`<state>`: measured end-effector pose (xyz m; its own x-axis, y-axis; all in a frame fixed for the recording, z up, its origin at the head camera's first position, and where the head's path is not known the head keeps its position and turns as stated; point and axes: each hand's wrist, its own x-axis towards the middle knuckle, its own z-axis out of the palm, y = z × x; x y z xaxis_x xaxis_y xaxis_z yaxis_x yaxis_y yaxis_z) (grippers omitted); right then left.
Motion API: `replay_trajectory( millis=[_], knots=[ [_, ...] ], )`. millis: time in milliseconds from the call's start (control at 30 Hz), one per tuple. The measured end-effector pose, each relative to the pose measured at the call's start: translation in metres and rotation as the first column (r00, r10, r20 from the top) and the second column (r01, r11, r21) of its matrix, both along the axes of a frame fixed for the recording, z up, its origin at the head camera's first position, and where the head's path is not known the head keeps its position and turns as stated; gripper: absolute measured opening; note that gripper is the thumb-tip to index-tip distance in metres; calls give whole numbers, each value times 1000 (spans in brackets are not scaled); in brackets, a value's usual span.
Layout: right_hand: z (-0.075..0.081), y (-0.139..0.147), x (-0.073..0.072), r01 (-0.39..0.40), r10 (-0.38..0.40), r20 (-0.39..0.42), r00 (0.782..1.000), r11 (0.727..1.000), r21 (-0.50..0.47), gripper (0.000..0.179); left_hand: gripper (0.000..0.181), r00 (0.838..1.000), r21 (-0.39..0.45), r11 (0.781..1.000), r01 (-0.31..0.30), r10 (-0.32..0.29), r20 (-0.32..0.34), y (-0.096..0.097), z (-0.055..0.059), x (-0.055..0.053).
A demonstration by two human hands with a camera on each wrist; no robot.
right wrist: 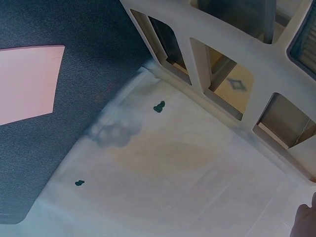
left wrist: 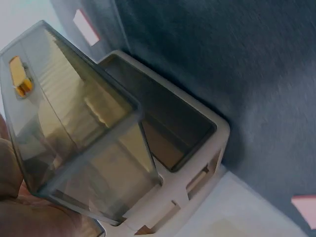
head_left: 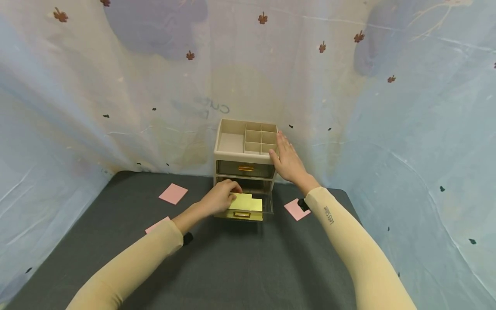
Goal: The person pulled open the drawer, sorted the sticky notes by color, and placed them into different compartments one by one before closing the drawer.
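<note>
1. Head view: the lower drawer [head_left: 268,207] stands pulled out from the front of the drawer unit [head_left: 243,156], yellow notes [head_left: 242,201] inside. The left hand [head_left: 217,199] bends its fingers at the notes' left edge; I cannot tell whether they pinch. The right hand [head_left: 288,162] lies straight-fingered along the unit's right edge. Likely step: settling the notes; next calls for clearing the left fingers before closing.
2. Left wrist view: left fingers blur behind the drawer's clear wall, before the unit.
3. Right wrist view: a pink pad [right wrist: 29,85] lies beside the unit; fingers barely show.
</note>
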<state>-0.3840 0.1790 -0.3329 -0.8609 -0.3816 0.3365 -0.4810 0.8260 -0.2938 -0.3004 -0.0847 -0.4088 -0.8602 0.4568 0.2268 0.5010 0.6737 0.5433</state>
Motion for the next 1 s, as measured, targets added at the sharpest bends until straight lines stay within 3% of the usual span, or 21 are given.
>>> replay_trajectory(
  millis=[433, 700, 1000],
  knots=[
    [1, -3, 3, 2, -2, 2, 1000, 1000, 0, 72, 19, 998, -231, 972, 39, -51, -44, -2, 2, -13],
    [1, -3, 1, 2, -2, -2, 1000, 1000, 2, 72, 21, 991, -394, 919, 31, -79, -104, 0, 1, -20],
    [1, -2, 1, 16, -16, -1, 1000, 1000, 4, 73, 16, 995, -455, 890, 36, -76, -70, 5, 3, -23]
  ],
)
